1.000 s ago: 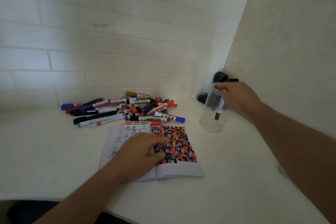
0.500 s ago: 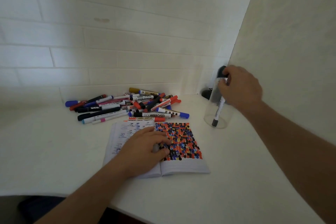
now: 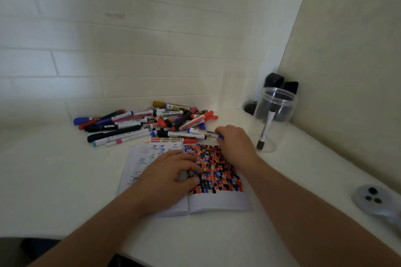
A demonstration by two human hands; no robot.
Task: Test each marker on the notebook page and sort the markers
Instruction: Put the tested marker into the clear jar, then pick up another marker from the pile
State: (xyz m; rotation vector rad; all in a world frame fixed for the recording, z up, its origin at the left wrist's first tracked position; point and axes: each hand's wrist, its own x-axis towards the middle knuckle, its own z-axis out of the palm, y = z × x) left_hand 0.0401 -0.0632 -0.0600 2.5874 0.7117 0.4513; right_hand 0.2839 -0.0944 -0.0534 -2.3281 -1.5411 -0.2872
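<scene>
The right hand point(image 3: 235, 144) pinches a blue-capped marker point(image 3: 202, 132) at the pile's edge mid-frame to test next, while the left hand point(image 3: 171, 176) rests flat on the notebook point(image 3: 219, 201).

A white tabletop point(image 3: 54, 180) fills a corner, its front edge curving above a dark floor point(image 3: 13, 249). Behind it stands a wall of pale, painted bricks point(image 3: 130, 50), dimly lit and marked by a small smudge point(image 3: 115, 15). A plain cream panel point(image 3: 351, 50) closes the right side.
</scene>
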